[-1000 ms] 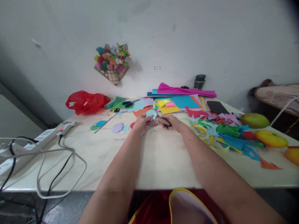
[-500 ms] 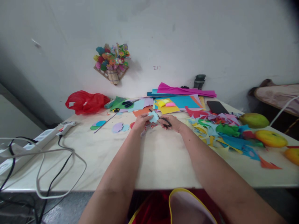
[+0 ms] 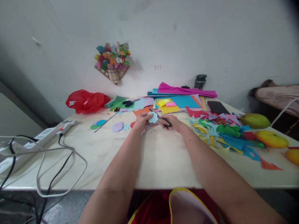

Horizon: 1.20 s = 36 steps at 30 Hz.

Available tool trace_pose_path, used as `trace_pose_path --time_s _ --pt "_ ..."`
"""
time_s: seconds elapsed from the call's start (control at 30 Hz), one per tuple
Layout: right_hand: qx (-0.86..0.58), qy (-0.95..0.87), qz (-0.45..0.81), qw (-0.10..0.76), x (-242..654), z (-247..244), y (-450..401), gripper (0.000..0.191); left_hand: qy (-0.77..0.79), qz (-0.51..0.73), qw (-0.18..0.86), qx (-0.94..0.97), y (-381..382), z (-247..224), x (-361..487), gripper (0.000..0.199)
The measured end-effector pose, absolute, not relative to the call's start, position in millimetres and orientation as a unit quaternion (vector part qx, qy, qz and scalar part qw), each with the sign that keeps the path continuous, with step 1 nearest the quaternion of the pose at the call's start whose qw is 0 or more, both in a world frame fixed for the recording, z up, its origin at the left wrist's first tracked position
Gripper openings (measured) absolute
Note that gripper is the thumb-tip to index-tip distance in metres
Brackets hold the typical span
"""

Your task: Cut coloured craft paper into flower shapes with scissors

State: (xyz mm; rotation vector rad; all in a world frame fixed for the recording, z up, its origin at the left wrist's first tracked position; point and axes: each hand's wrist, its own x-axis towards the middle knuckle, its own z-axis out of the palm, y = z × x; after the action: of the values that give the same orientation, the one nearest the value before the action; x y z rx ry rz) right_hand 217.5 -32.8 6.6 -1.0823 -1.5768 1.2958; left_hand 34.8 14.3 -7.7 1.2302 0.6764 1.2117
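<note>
Between the thumb and fingers of my left hand [image 3: 141, 122] is a small light-blue paper piece [image 3: 153, 117] with a scalloped edge. My right hand [image 3: 173, 122] grips black-handled scissors [image 3: 166, 122], their blades at the right edge of that paper. Small coloured snippets lie on the table below the hands. Left of my left hand rest a lilac scalloped paper cutout [image 3: 118, 127] and a light-blue one [image 3: 126, 127]. Behind the hands lies an orange paper sheet [image 3: 141, 111].
Coloured paper scraps [image 3: 217, 127] spread at the right beside a phone [image 3: 217, 107] and mangoes [image 3: 272, 138]. Stacked paper sheets [image 3: 187, 102], a second pair of scissors [image 3: 128, 103] and a red plastic bag [image 3: 86, 102] lie at the back. A power strip [image 3: 42, 140] with cables is at the left.
The light-blue paper is turned slightly in my left hand, and the scissors' blades have shifted a little against its edge. Otherwise the view has moved only slightly.
</note>
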Motion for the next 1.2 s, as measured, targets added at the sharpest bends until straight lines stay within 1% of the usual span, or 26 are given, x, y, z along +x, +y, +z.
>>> trace_pose_path --time_s 0.37,0.97,1.2 --pt "-0.429 -0.609 0.528 0.408 215.5 1.5 -28.6 0.026 0.291 0.551 0.595 0.508 16.6 -9.4 38.0 0.034" --pt "-0.441 -0.594 0.529 0.417 210.0 10.3 -35.5 0.026 0.294 0.559 0.602 0.488 14.6 -8.4 39.2 0.034" --pt "-0.454 -0.6 0.51 0.417 209.0 9.9 -35.2 0.024 0.294 0.563 0.602 0.484 14.3 -7.4 39.1 0.034"
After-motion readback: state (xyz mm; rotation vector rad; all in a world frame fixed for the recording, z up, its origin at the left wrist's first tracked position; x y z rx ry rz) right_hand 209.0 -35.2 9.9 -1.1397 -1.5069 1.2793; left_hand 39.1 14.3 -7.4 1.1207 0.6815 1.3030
